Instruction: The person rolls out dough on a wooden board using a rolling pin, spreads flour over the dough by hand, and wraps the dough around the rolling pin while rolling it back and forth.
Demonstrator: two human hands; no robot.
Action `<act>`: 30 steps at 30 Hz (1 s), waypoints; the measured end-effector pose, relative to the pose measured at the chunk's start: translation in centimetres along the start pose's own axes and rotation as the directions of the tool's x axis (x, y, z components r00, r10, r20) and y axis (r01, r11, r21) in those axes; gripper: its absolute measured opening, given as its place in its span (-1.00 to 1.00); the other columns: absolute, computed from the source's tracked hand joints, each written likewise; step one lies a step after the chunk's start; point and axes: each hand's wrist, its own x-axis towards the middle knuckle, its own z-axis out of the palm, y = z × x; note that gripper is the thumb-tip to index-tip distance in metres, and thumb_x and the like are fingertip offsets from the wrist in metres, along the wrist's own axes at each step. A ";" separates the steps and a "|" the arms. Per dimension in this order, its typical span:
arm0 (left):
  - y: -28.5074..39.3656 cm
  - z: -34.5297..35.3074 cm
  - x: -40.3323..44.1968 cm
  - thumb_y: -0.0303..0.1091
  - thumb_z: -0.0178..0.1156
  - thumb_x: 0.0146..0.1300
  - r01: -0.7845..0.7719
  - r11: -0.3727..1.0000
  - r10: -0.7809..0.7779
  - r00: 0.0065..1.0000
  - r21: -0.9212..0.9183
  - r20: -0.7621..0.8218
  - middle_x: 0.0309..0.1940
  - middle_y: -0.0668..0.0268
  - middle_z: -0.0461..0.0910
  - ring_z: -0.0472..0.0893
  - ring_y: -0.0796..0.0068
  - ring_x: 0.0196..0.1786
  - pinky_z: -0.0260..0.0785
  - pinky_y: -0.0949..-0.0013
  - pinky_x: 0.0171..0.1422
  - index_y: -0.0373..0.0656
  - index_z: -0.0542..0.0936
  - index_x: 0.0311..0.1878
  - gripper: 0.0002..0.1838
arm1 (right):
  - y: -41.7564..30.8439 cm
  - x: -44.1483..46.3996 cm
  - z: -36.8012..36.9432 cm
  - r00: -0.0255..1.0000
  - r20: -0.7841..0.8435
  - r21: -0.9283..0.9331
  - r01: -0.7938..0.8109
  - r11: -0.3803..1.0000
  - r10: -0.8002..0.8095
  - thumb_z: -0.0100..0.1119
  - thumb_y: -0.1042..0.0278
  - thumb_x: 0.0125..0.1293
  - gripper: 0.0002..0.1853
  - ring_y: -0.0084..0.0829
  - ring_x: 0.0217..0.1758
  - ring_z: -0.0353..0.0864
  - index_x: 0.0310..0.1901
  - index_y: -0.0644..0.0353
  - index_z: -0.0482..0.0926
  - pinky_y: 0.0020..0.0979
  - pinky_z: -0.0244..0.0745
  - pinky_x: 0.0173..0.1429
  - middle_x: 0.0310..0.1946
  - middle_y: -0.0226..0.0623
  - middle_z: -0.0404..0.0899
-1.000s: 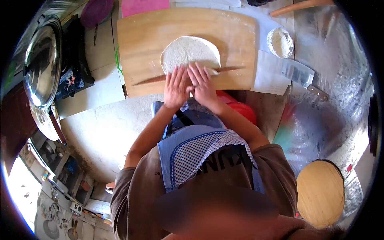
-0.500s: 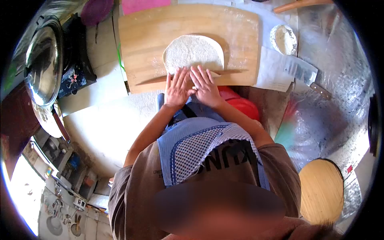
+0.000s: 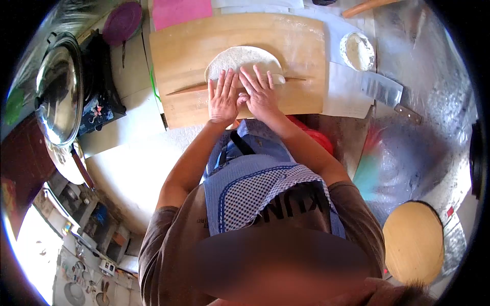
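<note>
Flat pale dough [image 3: 242, 58] curls at one edge around a brown rolling pin [image 3: 190, 90], tapered ends protruding.

This is a kitchen, as shown by the lidded pan [image 3: 60, 97], the cleaver [image 3: 382, 90], the flour bowl [image 3: 344, 55] and flat dough [image 3: 237, 58] on a wooden board [image 3: 301, 43].

Fisheye-curved edges, harsh lower-left glare

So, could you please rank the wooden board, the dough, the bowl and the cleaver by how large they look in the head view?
1. Wooden board
2. Dough
3. Bowl and cleaver: too alike to rank
</note>
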 end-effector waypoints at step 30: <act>1.8 -1.7 -2.2 0.13 0.01 0.41 0.018 0.999 -0.021 0.997 0.041 0.073 0.58 0.30 0.16 0.06 0.07 0.63 -0.17 -0.31 0.59 -0.01 0.24 0.54 -0.27 | 0.1 -2.9 -2.1 0.994 0.048 -0.058 -0.097 0.994 0.100 0.18 -0.17 0.27 -0.26 -0.18 0.63 0.06 0.44 -0.02 0.38 0.19 -0.26 0.59 0.53 -0.46 0.23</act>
